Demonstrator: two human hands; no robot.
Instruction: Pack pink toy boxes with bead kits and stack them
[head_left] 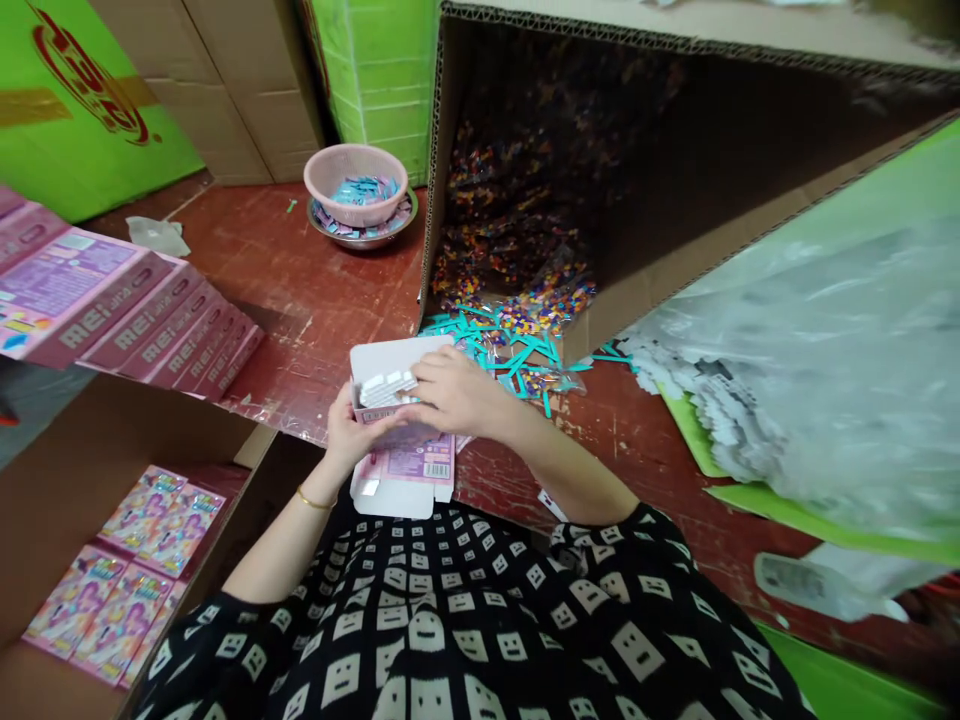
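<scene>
My left hand [347,428] is closed around the lower left side of a small pink carton [401,355], whose white flap stands up at the back. Inside the carton's mouth sits a white gridded stack [384,388]. My right hand [461,392] reaches in from the right, its bent fingers and thumb closed at the edge of that stack. What the fingertips touch is partly covered by the hand. Below both hands, a flattened pink and purple carton [409,465] with a barcode and a white flap lies at the table edge.
A large cardboard box [431,200] on its side spills bags of coloured beads [544,305] and teal sticks [525,355]. A pink basket [352,212] sits in a metal bowl [367,240]. Finished-looking pink boxes [180,325] stand left; more boxes [124,590] fill a carton below.
</scene>
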